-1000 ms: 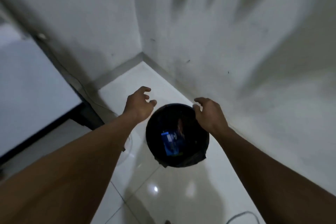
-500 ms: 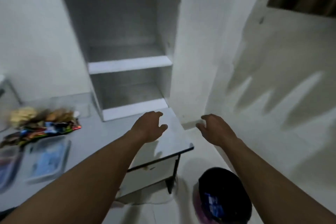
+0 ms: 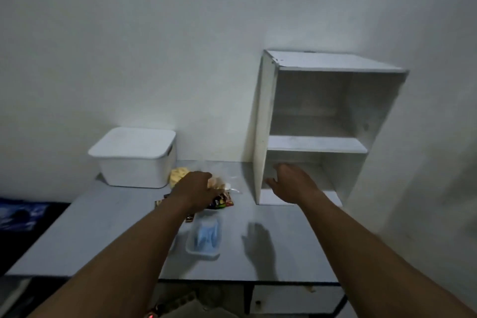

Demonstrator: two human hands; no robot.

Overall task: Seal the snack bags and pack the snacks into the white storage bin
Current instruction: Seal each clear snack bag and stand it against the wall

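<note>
Roughly at the middle of the table (image 3: 90, 227), a small pile of snack bags (image 3: 222, 200) is seen, some pale and clear, some dark and bright. The pile is covered from the near side by the left hand (image 3: 196, 188); its fingers are hidden behind the back of the hand, so it cannot be told whether anything is pinched. The white storage bin (image 3: 134, 171), with its lid (image 3: 134, 142) on, is set at the back left of the table against the wall (image 3: 154, 59), just beside the pile. A clear tray (image 3: 192, 249) holding something blue is placed nearer the front edge. The right hand (image 3: 291, 183) is held above the table with fingers loosely spread and nothing in it, in front of the lower compartment of a white shelf unit (image 3: 317, 144).
</note>
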